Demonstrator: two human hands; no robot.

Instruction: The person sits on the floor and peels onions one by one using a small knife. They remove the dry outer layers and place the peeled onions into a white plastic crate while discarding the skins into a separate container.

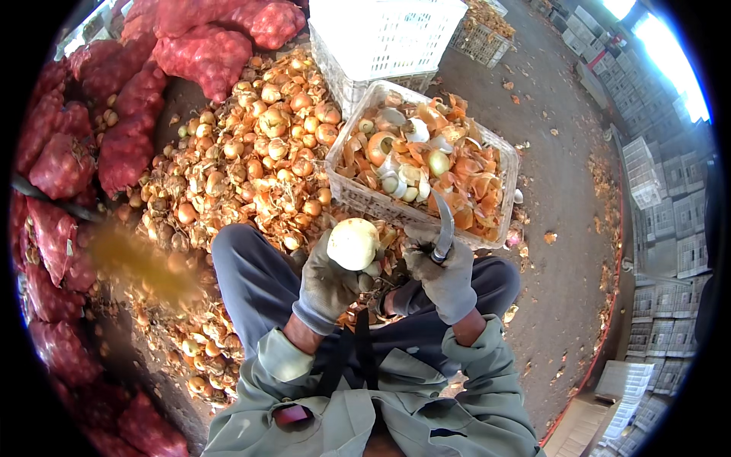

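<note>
My left hand (330,284), in a soiled work glove, grips a large pale onion (353,244) whose dry outer skin is off. To its right, my gloved right hand (442,280) is closed round the handle of a curved knife (444,225). The blade points up and away from me, apart from the onion. Just beyond the knife stands a white plastic crate (365,204) full of loose orange onion skins (462,197) and several onion pieces. Most of the knife's handle is hidden in the glove.
A wide heap of unpeeled onions (251,154) covers the floor at left and ahead. Red mesh sacks (203,54) of onions line the left side. White crates (394,40) are stacked behind the skin crate, and more stacked crates (674,217) stand far right.
</note>
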